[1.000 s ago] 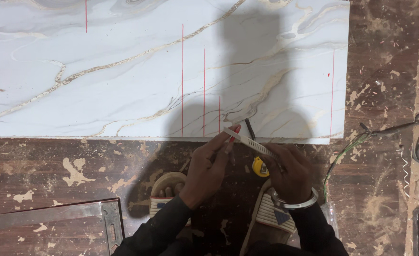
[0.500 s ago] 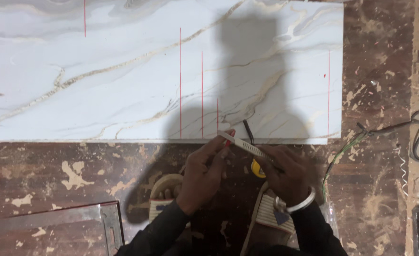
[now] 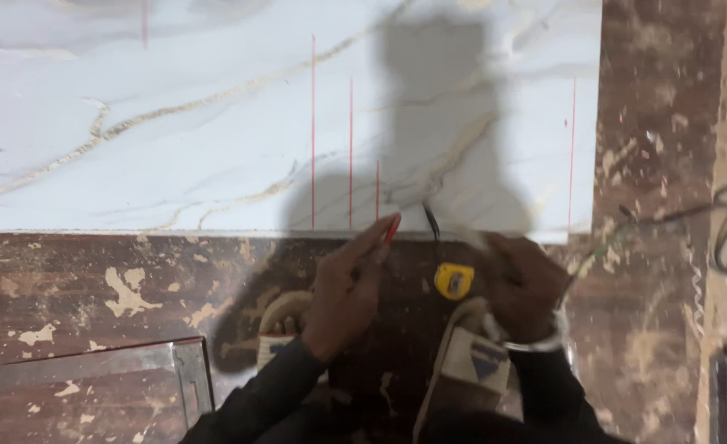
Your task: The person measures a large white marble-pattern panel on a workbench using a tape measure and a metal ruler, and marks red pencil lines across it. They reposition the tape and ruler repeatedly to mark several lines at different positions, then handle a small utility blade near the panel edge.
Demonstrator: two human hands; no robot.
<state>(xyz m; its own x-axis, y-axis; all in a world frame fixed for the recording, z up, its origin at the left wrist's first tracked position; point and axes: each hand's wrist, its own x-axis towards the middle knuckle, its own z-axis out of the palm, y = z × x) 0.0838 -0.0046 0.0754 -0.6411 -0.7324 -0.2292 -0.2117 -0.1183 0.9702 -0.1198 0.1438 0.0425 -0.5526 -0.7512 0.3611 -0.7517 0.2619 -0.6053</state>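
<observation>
- I am pinching a slim red marker (image 3: pixel 391 228) in my left hand (image 3: pixel 348 289), tip at the near edge of the white marble-veined slab (image 3: pixel 174 123).
- Several thin red lines (image 3: pixel 351 152) are already drawn there.
- A yellow tape measure (image 3: pixel 454 280) is lying just beside my right hand (image 3: pixel 521 286); I cannot tell its grip.

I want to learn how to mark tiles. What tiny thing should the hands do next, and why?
Probably bring the red marker in the left hand up onto the marble-look slab. Its tip sits right at the slab's near edge, beside the shortest red line, while the right hand rests by the yellow tape measure.
</observation>
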